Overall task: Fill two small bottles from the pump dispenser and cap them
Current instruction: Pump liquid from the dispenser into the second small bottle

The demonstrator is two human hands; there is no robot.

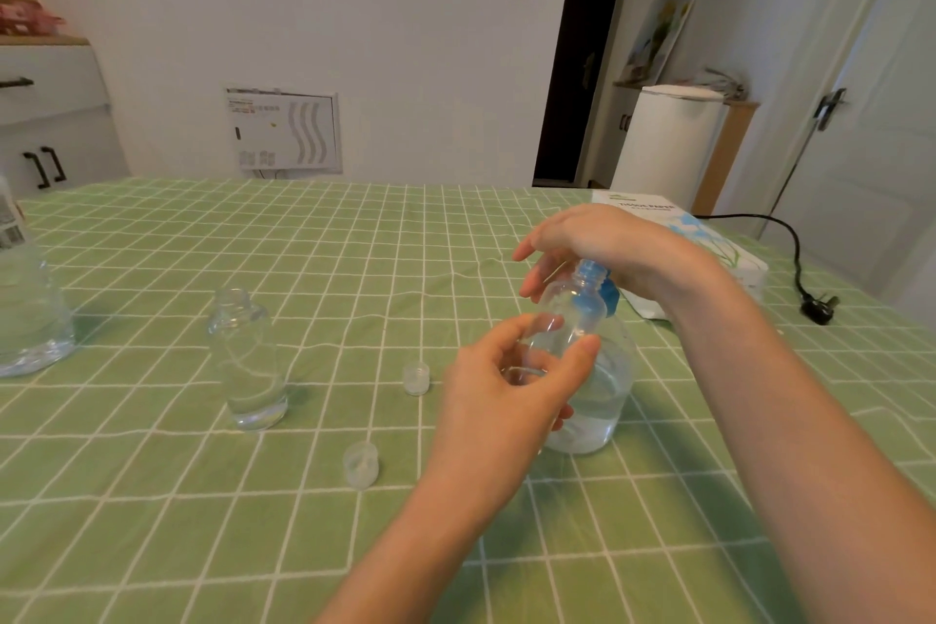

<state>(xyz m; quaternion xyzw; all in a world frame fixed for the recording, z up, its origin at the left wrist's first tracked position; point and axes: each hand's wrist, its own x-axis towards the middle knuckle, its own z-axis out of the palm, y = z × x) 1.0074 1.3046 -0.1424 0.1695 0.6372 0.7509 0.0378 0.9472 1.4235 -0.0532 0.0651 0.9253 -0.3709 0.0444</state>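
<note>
Spilling is judged the main risk: the pump dispenser (595, 400), a clear vessel partly filled with liquid, is pressed from above by the right hand (602, 248), laid flat over the blue pump head with fingers loosely spread, while a small bottle (567, 319) is held tilted in front of the dispenser by the left hand (506, 390), pinched between thumb and fingers. If the bottle mouth is not kept at the spout, liquid could be thrown onto the cloth; whether the two are aligned cannot be told, since both are clear and overlap. A hard press could also tip the dispenser.

Taken from largest to smallest, the table (354, 243) is covered by a green checked cloth, lightly creased, before white walls, a dark doorway and a white door. A large clear container (25, 309) stands far left of the dispenser at the frame edge. A tissue pack (709, 238) lies just behind the dispenser. The second bottle (248, 360) stands uncapped, well left of it. Two caps (360, 464) (416, 378) lie loose between that bottle and the dispenser.
</note>
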